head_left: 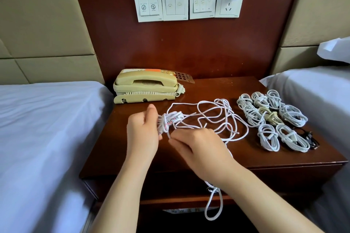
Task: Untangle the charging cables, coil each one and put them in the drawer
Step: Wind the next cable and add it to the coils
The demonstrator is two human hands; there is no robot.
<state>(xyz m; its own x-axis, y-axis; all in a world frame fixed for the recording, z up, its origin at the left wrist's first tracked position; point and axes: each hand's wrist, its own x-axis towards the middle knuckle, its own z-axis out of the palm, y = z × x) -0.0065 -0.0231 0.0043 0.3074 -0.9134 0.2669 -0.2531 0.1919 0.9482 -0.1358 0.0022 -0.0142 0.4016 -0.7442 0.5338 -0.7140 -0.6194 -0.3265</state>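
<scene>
Dark wood nightstand (246, 159) sits btwn two white beds. Beige phone (145, 87) at its back-left corner; any label on it is too blurred to read. Loose white cable tangle (214, 119) sprawls mid-top, one loop hanging over the front edge. Finished coils (269, 117) lie grouped at right. Left hand (142, 132) is closed round a small wound bundle (170, 121). Right hand (198, 149) pinches a strand just beside it. Wall switch icons unreadable.

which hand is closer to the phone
Left. The left hand sits just in front of the phone, holding a cable bundle; the right hand is further front and right.
</scene>
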